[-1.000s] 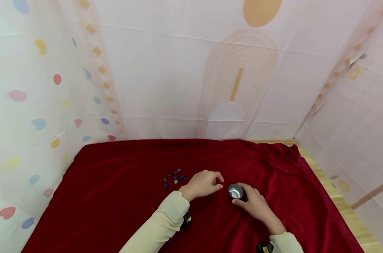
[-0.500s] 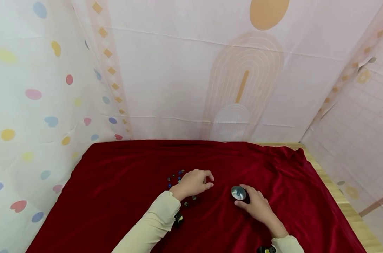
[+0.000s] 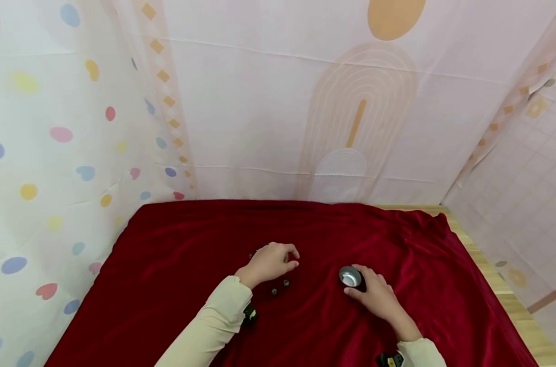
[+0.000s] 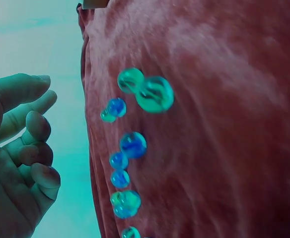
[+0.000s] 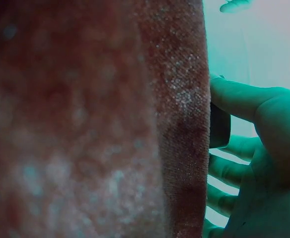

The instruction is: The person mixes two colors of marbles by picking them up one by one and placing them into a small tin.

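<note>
The right hand (image 3: 379,298) curls thumb and fingers round a small silvery metal cup (image 3: 350,276), whose mouth faces the head camera; its contents cannot be made out. To the left, the left hand (image 3: 267,262) hovers over glass marbles, palm down, fingers loosely bent, thumb apart from the index finger, nothing between them. Two marbles (image 3: 274,291) lie just below its wrist; others are partly hidden behind the hand. The left wrist view shows the hand (image 4: 21,148) beside several green marbles (image 4: 155,94) and blue ones (image 4: 133,145). In the right wrist view, the hand (image 5: 264,134) holds the dark-looking cup (image 5: 219,126).
A wrinkled dark red cloth (image 3: 190,244) covers most of the table, with a pale wooden edge (image 3: 502,293) showing along the right and back right. Patterned curtains (image 3: 259,102) hang behind and at both sides.
The left hand has moved left, away from the cup and over the marbles, uncovering two below its wrist. The right hand keeps hold of the cup. The head view has shifted slightly.
</note>
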`<state>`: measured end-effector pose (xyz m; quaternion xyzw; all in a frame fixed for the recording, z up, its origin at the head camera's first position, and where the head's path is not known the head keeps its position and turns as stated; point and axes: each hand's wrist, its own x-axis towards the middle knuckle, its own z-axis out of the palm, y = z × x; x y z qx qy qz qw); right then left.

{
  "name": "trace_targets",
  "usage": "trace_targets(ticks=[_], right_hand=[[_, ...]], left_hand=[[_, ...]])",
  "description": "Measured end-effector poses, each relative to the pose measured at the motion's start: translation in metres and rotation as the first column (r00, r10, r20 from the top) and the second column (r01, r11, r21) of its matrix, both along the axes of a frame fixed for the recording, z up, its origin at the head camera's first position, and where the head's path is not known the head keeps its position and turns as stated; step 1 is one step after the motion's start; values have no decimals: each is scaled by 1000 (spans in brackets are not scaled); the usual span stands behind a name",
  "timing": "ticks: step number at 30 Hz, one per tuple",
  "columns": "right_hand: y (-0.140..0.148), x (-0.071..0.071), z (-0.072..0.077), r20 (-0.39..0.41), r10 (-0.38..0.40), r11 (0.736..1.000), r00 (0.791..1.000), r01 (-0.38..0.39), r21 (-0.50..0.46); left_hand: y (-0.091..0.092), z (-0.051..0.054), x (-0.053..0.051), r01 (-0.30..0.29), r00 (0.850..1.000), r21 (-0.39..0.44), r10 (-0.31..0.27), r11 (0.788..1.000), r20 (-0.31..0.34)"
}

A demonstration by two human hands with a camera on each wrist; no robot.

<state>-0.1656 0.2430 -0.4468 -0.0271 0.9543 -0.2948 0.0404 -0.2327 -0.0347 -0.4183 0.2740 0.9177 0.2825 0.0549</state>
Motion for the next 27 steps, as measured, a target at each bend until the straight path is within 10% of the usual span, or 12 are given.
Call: trace_targets(ticks=[27], right_hand=[[-1, 0, -3, -17, 4, 1000, 1000, -4, 17]], left_hand=[[-31, -21, 11, -50, 997, -6, 51, 999, 53]])
